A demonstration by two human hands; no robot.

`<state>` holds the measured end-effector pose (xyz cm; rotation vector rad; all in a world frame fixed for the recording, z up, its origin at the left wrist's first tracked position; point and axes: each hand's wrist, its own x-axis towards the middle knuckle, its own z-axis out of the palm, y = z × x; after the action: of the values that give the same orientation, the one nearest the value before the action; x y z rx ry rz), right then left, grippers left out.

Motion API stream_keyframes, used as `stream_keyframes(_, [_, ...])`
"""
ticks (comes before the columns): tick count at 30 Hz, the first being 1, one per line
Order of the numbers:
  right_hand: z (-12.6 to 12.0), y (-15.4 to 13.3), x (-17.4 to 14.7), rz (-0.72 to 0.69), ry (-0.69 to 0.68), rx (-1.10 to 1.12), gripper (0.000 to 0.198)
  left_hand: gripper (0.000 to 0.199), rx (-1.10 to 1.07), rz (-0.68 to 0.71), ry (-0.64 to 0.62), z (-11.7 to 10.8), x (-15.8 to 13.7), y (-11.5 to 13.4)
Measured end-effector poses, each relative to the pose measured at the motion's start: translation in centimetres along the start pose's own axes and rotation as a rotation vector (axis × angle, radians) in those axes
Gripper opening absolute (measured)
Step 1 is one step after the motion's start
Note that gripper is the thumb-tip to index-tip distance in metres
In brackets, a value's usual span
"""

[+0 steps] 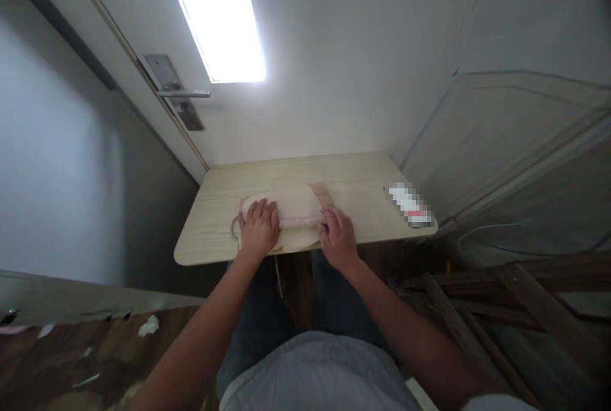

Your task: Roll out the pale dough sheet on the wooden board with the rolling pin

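A flat, pale sheet that looks like dough (286, 195) lies on a brown cutting board (322, 195) with a metal ring handle (233, 227) at its left. Across the sheet runs a pale rod, seemingly a rolling pin (300, 222). My left hand (260, 228) rests palm down over the rod's left end, fingers bent forward over it. At the other end, my right hand (338, 236) curls its fingers around the rod. Both rod ends are hidden beneath my hands.
The board lies on a small light wood table (363, 175) against a white door with a metal lever handle (184, 93). A blurred-out flat object (409, 205) is at the table's right. Wooden beams (482, 296) stand low on the right; crumpled paper (149, 326) lies on the floor.
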<state>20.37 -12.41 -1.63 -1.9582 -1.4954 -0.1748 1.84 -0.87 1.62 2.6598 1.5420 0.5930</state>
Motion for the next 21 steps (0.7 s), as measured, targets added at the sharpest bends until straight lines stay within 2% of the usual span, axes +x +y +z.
stream_keyframes(5, [0.4, 0.7, 1.5, -0.022, -0.086, -0.092, 0.048, 0.043, -0.030, -0.074, -0.061, -0.2, 0.3, 0.1])
stream_keyframes(10, [0.6, 1.3, 2.8, -0.108, -0.148, -0.216, 0.053, 0.043, -0.076, -0.127, -0.082, 0.1, 1.1, 0.0])
stream_keyframes(13, [0.9, 1.4, 4.6, -0.144, -0.159, -0.211, 0.055, 0.044, -0.095, -0.164, -0.087, 0.7, 2.3, -0.3])
stream_keyframes(21, [2.2, 1.5, 9.6, -0.131, -0.276, -0.256, 0.055, 0.046, -0.123, -0.183, -0.129, 1.4, 6.4, -1.6])
